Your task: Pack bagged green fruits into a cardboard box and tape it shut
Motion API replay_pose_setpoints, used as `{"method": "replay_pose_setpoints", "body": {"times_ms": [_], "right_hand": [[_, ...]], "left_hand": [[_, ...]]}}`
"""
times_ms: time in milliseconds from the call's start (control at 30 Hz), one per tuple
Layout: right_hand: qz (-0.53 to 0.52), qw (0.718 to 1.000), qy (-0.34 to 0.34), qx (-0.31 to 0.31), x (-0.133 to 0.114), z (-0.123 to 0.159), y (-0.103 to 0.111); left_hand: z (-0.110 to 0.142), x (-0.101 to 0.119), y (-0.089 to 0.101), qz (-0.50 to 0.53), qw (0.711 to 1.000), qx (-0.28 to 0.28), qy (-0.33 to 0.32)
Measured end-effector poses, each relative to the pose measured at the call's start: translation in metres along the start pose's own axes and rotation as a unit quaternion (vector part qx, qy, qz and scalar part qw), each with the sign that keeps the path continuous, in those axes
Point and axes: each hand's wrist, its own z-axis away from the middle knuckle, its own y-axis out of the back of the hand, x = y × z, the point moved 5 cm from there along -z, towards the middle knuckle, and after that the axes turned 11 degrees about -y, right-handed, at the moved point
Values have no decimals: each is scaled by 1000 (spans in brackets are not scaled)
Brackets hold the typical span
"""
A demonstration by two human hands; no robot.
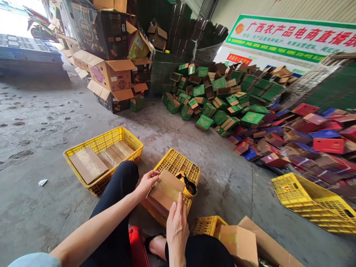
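Note:
A taped brown cardboard box rests on an upturned yellow plastic crate in front of my knees. My left hand is closed at the box's left edge, with its fingertips at the upper corner. Along the right side of the box lies my right hand, its fingers stretched out and touching the cardboard. A yellow and black tape dispenser sits on the crate just right of the box. Clear tape shines across the box top.
Left of my leg, a yellow crate holds several taped boxes. Open cardboard boxes lie at lower right, near another yellow crate. Piles of green boxes and red boxes spread behind. A red stool is below me.

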Motion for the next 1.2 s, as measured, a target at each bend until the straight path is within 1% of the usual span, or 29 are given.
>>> {"method": "replay_pose_setpoints", "body": {"times_ms": [100,267,367,467,600,700,767,867,933,1033,1200], "right_hand": [[-2,1000,3,3,1,-1,-1],[-3,1000,-15,-2,3,0,-4],[-19,999,18,22,0,-2,-2],[-26,996,73,55,-6,-5,-1],[12,989,124,74,-20,-5,-3],[57,986,141,64,-36,-1,-12],[67,985,152,52,-50,3,-20],[53,983,171,37,-68,9,-31],[37,982,183,26,-73,12,-35],[15,979,201,7,-69,11,-31],[-38,968,246,-31,-52,6,-14]], "left_hand": [[-2,2,-1,-5,1000,4,2],[-4,3,-2,-24,999,9,-23],[-5,-1,-4,-18,999,10,-47],[-6,-3,-5,-23,996,22,-81],[-5,-3,-5,-41,993,30,-105],[-5,-1,-3,-61,991,27,-119],[-5,-2,-1,-70,989,26,-127],[-8,-4,2,-79,987,22,-136],[-10,-7,4,-80,986,19,-143],[-12,-11,5,-92,983,14,-158],[-11,-18,4,-110,981,11,-157]]}}
